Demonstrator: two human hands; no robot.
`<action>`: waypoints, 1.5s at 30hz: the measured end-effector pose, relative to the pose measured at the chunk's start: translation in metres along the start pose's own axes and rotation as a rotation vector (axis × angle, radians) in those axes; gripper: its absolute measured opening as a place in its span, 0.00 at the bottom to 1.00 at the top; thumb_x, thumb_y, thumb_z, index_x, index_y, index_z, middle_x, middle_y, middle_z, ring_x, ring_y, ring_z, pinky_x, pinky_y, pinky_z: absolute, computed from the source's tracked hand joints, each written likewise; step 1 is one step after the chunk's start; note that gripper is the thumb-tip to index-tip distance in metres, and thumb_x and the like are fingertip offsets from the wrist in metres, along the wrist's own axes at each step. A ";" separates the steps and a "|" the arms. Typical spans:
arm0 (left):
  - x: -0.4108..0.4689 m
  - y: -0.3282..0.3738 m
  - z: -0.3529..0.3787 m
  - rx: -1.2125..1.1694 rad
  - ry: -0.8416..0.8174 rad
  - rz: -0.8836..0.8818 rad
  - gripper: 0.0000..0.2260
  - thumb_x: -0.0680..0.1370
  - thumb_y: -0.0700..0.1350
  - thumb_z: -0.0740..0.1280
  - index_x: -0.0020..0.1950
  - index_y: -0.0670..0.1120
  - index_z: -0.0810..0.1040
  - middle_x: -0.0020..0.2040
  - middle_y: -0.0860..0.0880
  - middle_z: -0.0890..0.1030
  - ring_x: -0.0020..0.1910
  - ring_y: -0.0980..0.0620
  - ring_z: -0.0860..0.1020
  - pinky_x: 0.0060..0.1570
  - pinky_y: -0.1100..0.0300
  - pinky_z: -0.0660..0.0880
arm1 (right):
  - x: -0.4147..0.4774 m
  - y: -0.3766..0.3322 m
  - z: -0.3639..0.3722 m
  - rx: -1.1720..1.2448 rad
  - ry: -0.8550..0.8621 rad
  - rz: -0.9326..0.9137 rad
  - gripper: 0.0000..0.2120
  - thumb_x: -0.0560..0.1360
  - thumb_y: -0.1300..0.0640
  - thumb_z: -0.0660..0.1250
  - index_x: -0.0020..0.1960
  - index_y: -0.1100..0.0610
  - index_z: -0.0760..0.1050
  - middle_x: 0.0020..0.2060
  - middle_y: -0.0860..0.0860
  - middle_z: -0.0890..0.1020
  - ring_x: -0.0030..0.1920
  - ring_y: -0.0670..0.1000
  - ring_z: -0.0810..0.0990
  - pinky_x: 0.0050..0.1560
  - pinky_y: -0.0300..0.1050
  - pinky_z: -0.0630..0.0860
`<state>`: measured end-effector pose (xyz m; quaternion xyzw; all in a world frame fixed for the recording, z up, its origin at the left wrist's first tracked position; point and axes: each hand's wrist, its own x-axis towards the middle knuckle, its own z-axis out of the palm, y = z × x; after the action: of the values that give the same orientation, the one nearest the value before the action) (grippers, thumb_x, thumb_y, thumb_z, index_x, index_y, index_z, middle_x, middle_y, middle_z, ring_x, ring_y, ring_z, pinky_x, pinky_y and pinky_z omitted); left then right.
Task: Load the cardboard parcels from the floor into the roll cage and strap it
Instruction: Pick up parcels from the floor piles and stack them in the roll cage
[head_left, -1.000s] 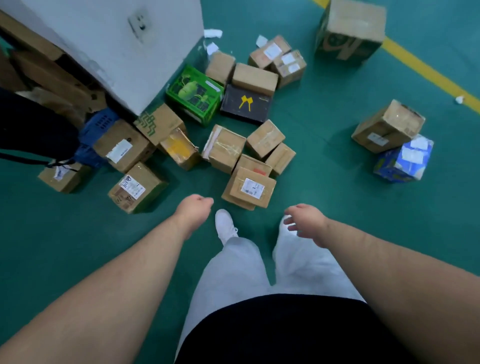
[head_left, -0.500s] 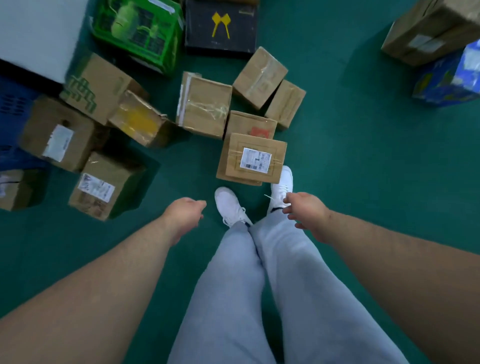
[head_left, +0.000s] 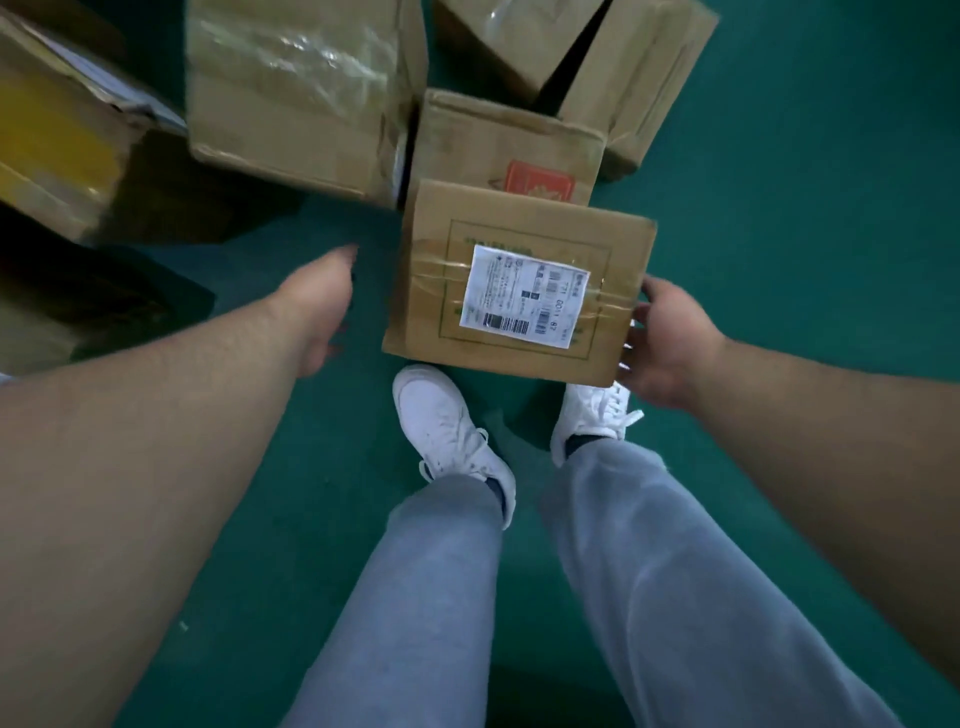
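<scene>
A cardboard box (head_left: 519, 291) with a white shipping label (head_left: 524, 296) on its top lies in the middle of the frame, on the green floor (head_left: 805, 208). Its far edge covers the near part of a second box (head_left: 498, 140), which has a red mark on it.

The right hand (head_left: 665, 343) is at the right edge of the labelled box. Its fingers are spread wide and the fingertips touch the side of the box, with the thumb near the far corner. The left hand (head_left: 317, 306) is just beside the left side of the same box and does not touch it. It holds nothing and its fingers seem stretched forward, but this hand is a little blurred.

In the upper middle of the frame there is a bigger box (head_left: 301, 93) with shiny clear tape on top, close to the box with the red mark. In the upper left there is a box with a yellow side (head_left: 62, 135). At the top right two more boxes (head_left: 639, 78) stand one against the other.

Below the labelled box two white shoes (head_left: 447, 426) stand on the floor, with grey trousers (head_left: 431, 597) above them.
</scene>
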<state>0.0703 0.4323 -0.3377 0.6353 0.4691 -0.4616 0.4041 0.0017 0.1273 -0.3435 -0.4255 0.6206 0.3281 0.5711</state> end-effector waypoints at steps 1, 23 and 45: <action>0.007 -0.002 0.004 -0.011 -0.014 0.004 0.30 0.81 0.66 0.57 0.78 0.53 0.67 0.76 0.48 0.71 0.75 0.43 0.68 0.74 0.43 0.63 | 0.006 -0.002 0.004 -0.013 -0.070 -0.004 0.24 0.78 0.42 0.60 0.66 0.54 0.80 0.59 0.53 0.85 0.57 0.56 0.85 0.64 0.61 0.78; -0.396 -0.148 0.044 -1.132 -0.123 -0.120 0.27 0.82 0.60 0.56 0.67 0.43 0.81 0.62 0.39 0.83 0.61 0.36 0.81 0.66 0.34 0.74 | -0.348 -0.049 -0.003 -0.868 -0.307 -0.080 0.23 0.78 0.34 0.61 0.58 0.49 0.84 0.55 0.52 0.87 0.58 0.57 0.85 0.66 0.62 0.77; -0.789 -0.395 0.324 -2.247 0.366 -0.066 0.22 0.78 0.66 0.55 0.37 0.51 0.74 0.29 0.51 0.79 0.28 0.52 0.72 0.38 0.60 0.65 | -0.595 0.211 -0.147 -2.303 -0.838 -0.035 0.38 0.70 0.23 0.62 0.67 0.48 0.80 0.64 0.55 0.83 0.65 0.62 0.81 0.69 0.68 0.71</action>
<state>-0.4854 0.0422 0.3126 -0.0411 0.6855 0.3091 0.6579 -0.2607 0.1765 0.2471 -0.5517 -0.2695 0.7890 0.0211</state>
